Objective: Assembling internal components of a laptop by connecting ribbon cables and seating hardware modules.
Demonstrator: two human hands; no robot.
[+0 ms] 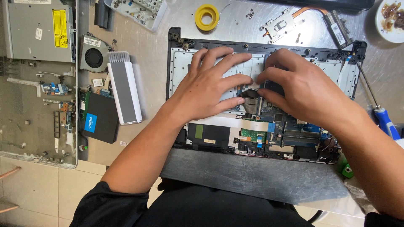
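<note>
At the bottom of the frame the person's dark-sleeved forearms reach up over the grey table edge (252, 176). Just above it lies the opened laptop chassis (179, 63), its blue-green motherboard (290, 134) exposed in the lower centre right. The left hand (206, 86) lies flat on the pale inner panel at centre, fingers spread and extended, gripping nothing. The right hand (301, 88) sits just beside it, fingers curled down onto the board near a grey ribbon cable (249, 104); whether they pinch anything cannot be told. A blue-handled screwdriver (385, 122) lies at the right edge. Left of the chassis lie a black solid-state drive (100, 117), a white-and-grey bar (124, 86) and a cooling fan (93, 56). Farther up are a yellow tape roll (207, 17) and a copper-piped heatsink (294, 23).
</note>
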